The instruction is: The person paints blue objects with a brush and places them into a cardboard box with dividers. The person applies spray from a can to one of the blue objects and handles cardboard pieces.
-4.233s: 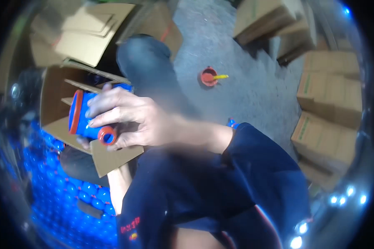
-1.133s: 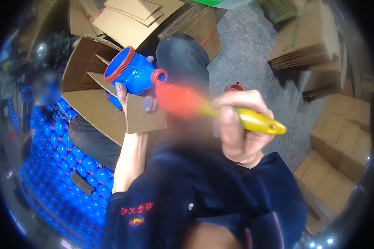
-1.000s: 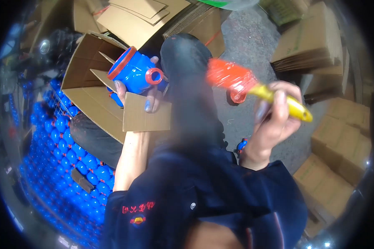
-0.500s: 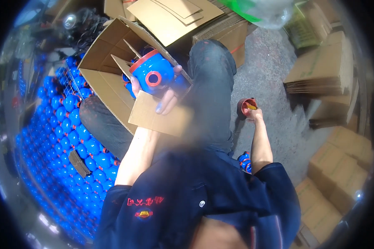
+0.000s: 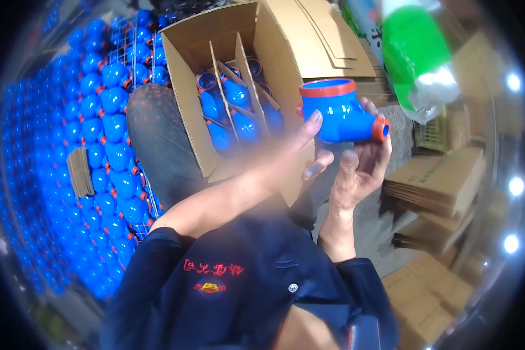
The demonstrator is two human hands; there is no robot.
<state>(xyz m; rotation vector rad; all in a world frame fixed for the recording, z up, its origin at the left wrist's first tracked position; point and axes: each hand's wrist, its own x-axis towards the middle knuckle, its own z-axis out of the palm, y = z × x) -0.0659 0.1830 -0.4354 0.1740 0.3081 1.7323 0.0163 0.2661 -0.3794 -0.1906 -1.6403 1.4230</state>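
Note:
A glossy blue pipe fitting (image 5: 335,119) with red-rimmed openings is up in front of me, its wide mouth upward. My left hand (image 5: 300,143) has its thumb against the fitting's left side, with the other fingers curled below. Under those fingers a flat cardboard piece (image 5: 293,182) shows; how it is gripped is partly hidden. My right hand (image 5: 361,172) supports the fitting from the right, fingers behind its threaded side outlet. Left of my hands stands an open cardboard box (image 5: 185,99), where cardboard dividers (image 5: 244,73) separate several similar fittings (image 5: 236,93).
Rows of blue fittings (image 5: 114,125) fill the left side beside wire mesh, a small cardboard bundle (image 5: 80,172) on them. Flat cardboard sheets (image 5: 326,41) lie beyond the box. A green-and-clear plastic bag (image 5: 417,49) is at far right, with stacked cardboard (image 5: 431,181) nearer.
The fitting has moved right, away from above the box, and turned. My right hand has left the red cup low at the right and come up to the fitting. My view has shifted.

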